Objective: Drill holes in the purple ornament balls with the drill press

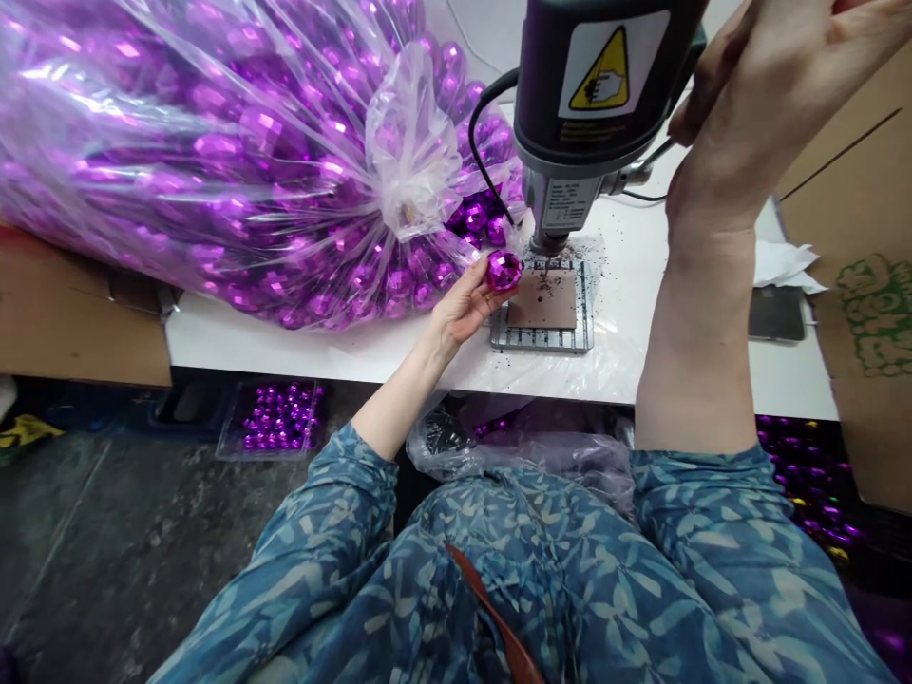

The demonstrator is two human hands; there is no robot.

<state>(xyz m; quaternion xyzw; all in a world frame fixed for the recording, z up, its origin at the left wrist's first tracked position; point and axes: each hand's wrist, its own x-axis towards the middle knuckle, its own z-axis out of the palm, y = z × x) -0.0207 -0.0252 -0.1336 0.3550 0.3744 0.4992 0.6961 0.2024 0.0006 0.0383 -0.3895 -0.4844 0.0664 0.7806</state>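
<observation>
My left hand pinches a shiny purple faceted ball between thumb and fingers, at the left edge of a brown board. The board has a small hole and lies on a slotted metal base. Over it stands a black and grey drill press with a yellow warning label; its chuck is just above the board. Raised to the right of the machine, my right hand has its fingers curled at the end of the drill press lever; the fingertips are partly hidden.
A big clear bag of purple balls fills the left of the white table. Dark shavings lie round the base. Paper and a phone-like dark slab lie right, beside cardboard. Below stands a tub of balls.
</observation>
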